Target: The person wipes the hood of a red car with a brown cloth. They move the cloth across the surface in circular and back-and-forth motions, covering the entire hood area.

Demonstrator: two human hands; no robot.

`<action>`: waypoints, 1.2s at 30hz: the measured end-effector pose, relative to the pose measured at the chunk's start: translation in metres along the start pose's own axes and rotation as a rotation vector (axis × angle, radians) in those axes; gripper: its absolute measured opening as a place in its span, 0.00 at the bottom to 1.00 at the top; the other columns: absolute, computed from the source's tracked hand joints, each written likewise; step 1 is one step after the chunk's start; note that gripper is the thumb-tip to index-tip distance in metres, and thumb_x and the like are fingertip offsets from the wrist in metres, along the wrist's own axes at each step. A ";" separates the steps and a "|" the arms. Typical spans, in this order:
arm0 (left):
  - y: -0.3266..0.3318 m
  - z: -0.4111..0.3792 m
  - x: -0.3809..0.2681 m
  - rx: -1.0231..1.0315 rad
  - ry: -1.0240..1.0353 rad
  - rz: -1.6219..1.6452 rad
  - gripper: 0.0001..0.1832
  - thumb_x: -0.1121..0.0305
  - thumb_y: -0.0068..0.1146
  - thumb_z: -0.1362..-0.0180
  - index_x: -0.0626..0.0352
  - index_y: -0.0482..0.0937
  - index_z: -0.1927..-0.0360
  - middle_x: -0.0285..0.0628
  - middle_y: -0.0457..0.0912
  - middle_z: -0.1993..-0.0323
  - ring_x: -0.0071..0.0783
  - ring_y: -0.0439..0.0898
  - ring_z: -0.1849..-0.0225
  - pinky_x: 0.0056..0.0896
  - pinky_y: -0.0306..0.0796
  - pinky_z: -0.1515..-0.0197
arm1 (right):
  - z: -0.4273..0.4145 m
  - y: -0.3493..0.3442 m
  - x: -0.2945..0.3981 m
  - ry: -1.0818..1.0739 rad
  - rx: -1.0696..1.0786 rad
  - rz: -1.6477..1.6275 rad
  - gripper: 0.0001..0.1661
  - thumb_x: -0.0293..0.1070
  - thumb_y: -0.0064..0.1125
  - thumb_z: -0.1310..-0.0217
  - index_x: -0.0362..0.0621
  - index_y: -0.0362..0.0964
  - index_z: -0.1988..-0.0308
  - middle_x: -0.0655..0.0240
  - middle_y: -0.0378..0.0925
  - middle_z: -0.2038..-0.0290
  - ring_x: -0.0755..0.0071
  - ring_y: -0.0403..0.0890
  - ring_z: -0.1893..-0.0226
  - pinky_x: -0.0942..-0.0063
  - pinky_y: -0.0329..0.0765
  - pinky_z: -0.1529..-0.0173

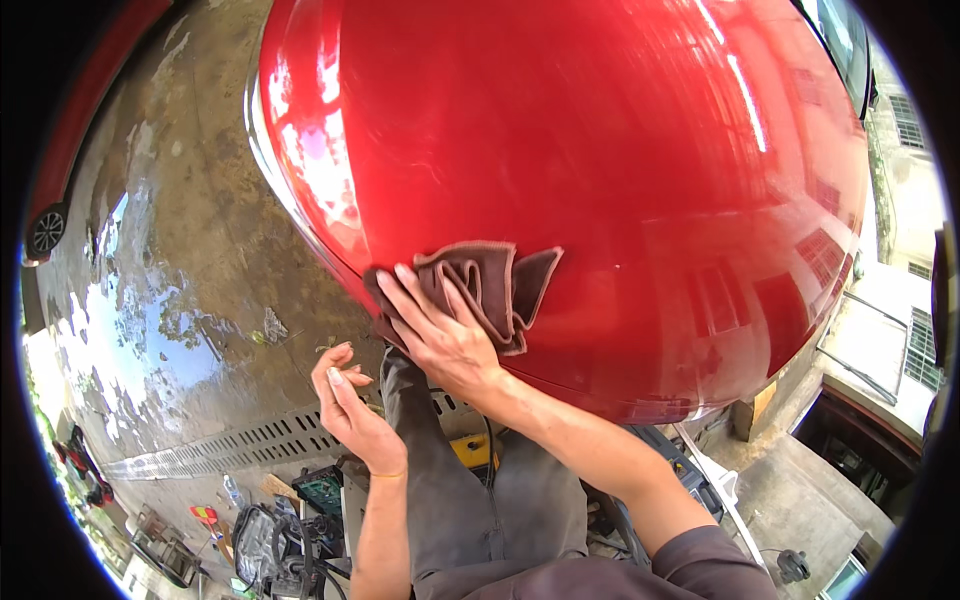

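My right hand [450, 341] lies spread on a dark brown cloth with lighter stitched edges [487, 289], pressing it against the glossy red body panel of a car [540, 165]. The cloth is bunched in folds near the panel's lower left edge, and some fingertips rest over its left part. To the left of that, my left hand [356, 412] is raised with the palm turned up and the fingers loosely curled, apart from the panel and holding nothing. What lies beneath the cloth is hidden.
A slotted drain grate [247, 446] crosses the wet concrete floor [217, 300]. Near my legs are a yellow object [474, 450], a clear plastic bottle [232, 491] and a pile of black equipment [274, 536]. Another red vehicle [75, 135] stands at the far left.
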State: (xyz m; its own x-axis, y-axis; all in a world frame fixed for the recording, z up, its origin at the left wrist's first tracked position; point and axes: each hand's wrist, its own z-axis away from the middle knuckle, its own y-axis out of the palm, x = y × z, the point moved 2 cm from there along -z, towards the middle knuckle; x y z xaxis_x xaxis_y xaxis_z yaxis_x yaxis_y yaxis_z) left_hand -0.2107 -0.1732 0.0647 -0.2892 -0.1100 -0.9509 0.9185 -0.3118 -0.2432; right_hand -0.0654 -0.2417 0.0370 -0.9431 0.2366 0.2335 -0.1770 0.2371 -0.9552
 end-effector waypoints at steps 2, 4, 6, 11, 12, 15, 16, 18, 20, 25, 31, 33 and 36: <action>-0.017 -0.008 -0.016 0.008 0.032 -0.096 0.15 0.66 0.50 0.16 0.67 0.82 0.41 0.41 0.82 0.40 0.28 0.81 0.42 0.32 0.72 0.38 | 0.026 0.003 0.009 -0.011 0.055 -0.108 0.21 0.42 0.65 0.34 0.48 0.88 0.45 0.64 0.69 0.19 0.58 0.67 0.18 0.42 0.63 0.19; -0.021 -0.016 -0.019 0.002 0.143 -0.216 0.14 0.70 0.55 0.20 0.66 0.81 0.39 0.41 0.82 0.38 0.30 0.81 0.39 0.35 0.72 0.36 | 0.054 -0.017 -0.001 0.011 0.117 -0.081 0.20 0.44 0.67 0.33 0.48 0.89 0.47 0.67 0.69 0.19 0.59 0.67 0.18 0.41 0.62 0.19; 0.001 -0.023 -0.030 0.039 0.180 -0.264 0.24 0.75 0.64 0.28 0.64 0.78 0.31 0.42 0.81 0.31 0.36 0.80 0.33 0.41 0.71 0.30 | 0.091 -0.042 -0.026 0.100 0.053 -0.030 0.22 0.43 0.73 0.39 0.51 0.90 0.46 0.67 0.70 0.20 0.58 0.68 0.19 0.40 0.58 0.17; 0.129 -0.048 -0.081 0.237 0.435 -0.291 0.47 0.63 0.72 0.32 0.55 0.61 0.13 0.53 0.56 0.12 0.51 0.51 0.10 0.61 0.41 0.11 | 0.142 -0.114 -0.098 0.389 -0.074 0.204 0.30 0.43 0.80 0.44 0.56 0.91 0.41 0.60 0.75 0.24 0.47 0.71 0.21 0.38 0.60 0.18; 0.154 -0.053 -0.087 0.224 0.399 -0.326 0.55 0.57 0.74 0.32 0.52 0.51 0.10 0.54 0.44 0.08 0.52 0.39 0.08 0.68 0.30 0.12 | 0.145 -0.116 -0.105 0.421 -0.128 0.172 0.27 0.43 0.78 0.42 0.55 0.91 0.41 0.59 0.76 0.24 0.45 0.71 0.22 0.39 0.61 0.18; 0.209 -0.066 -0.085 0.208 0.303 -0.256 0.64 0.52 0.76 0.35 0.47 0.40 0.08 0.60 0.30 0.08 0.53 0.26 0.08 0.72 0.21 0.14 | 0.148 -0.103 -0.108 0.427 -0.239 0.228 0.23 0.50 0.69 0.33 0.53 0.93 0.44 0.58 0.81 0.29 0.42 0.75 0.25 0.42 0.65 0.20; 0.216 -0.066 -0.083 0.208 0.291 -0.276 0.64 0.51 0.76 0.35 0.48 0.40 0.08 0.61 0.29 0.09 0.53 0.26 0.08 0.72 0.21 0.14 | 0.147 -0.100 -0.109 0.421 -0.257 0.234 0.23 0.50 0.69 0.33 0.53 0.93 0.45 0.58 0.82 0.30 0.42 0.76 0.26 0.41 0.67 0.21; 0.226 -0.066 -0.080 0.209 0.267 -0.323 0.65 0.51 0.77 0.36 0.48 0.40 0.08 0.62 0.28 0.09 0.54 0.26 0.08 0.72 0.21 0.14 | 0.148 -0.099 -0.112 0.403 -0.283 0.230 0.22 0.50 0.70 0.34 0.53 0.93 0.46 0.56 0.83 0.31 0.40 0.77 0.27 0.40 0.69 0.22; 0.227 -0.071 -0.076 0.236 0.297 -0.333 0.66 0.56 0.78 0.37 0.52 0.37 0.08 0.64 0.25 0.10 0.59 0.22 0.09 0.74 0.19 0.15 | 0.151 -0.094 -0.114 0.382 -0.301 0.208 0.23 0.48 0.70 0.35 0.50 0.92 0.46 0.53 0.83 0.31 0.36 0.78 0.28 0.39 0.69 0.22; 0.232 -0.074 -0.076 0.247 0.229 -0.273 0.68 0.55 0.79 0.38 0.54 0.37 0.08 0.64 0.24 0.10 0.61 0.20 0.09 0.74 0.19 0.15 | 0.151 -0.090 -0.117 0.425 -0.354 0.237 0.20 0.54 0.67 0.33 0.62 0.94 0.50 0.68 0.87 0.35 0.48 0.81 0.30 0.39 0.73 0.25; 0.229 -0.072 -0.076 0.288 0.228 -0.268 0.67 0.54 0.78 0.37 0.53 0.38 0.08 0.61 0.24 0.09 0.56 0.22 0.08 0.73 0.20 0.14 | 0.152 -0.090 -0.119 0.439 -0.356 0.236 0.19 0.54 0.69 0.35 0.64 0.94 0.50 0.69 0.86 0.35 0.49 0.81 0.30 0.39 0.73 0.25; 0.234 -0.072 -0.078 0.261 0.224 -0.295 0.67 0.54 0.78 0.37 0.53 0.38 0.08 0.61 0.24 0.09 0.56 0.22 0.08 0.73 0.20 0.14 | 0.152 -0.091 -0.120 0.436 -0.360 0.245 0.19 0.54 0.69 0.35 0.64 0.94 0.51 0.69 0.86 0.35 0.48 0.81 0.30 0.39 0.74 0.25; 0.227 -0.074 -0.074 0.296 0.253 -0.249 0.68 0.53 0.79 0.39 0.54 0.38 0.08 0.64 0.24 0.10 0.57 0.22 0.08 0.73 0.20 0.15 | 0.153 -0.091 -0.120 0.394 -0.351 0.187 0.21 0.48 0.72 0.38 0.54 0.94 0.49 0.56 0.85 0.33 0.37 0.79 0.29 0.39 0.72 0.23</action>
State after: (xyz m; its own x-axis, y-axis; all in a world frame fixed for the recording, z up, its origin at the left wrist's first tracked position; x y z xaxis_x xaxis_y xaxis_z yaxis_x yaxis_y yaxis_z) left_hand 0.0393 -0.1661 0.0659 -0.3831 0.2246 -0.8960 0.7021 -0.5596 -0.4404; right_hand 0.0207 -0.4362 0.0678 -0.7608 0.6233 0.1808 0.1508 0.4407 -0.8849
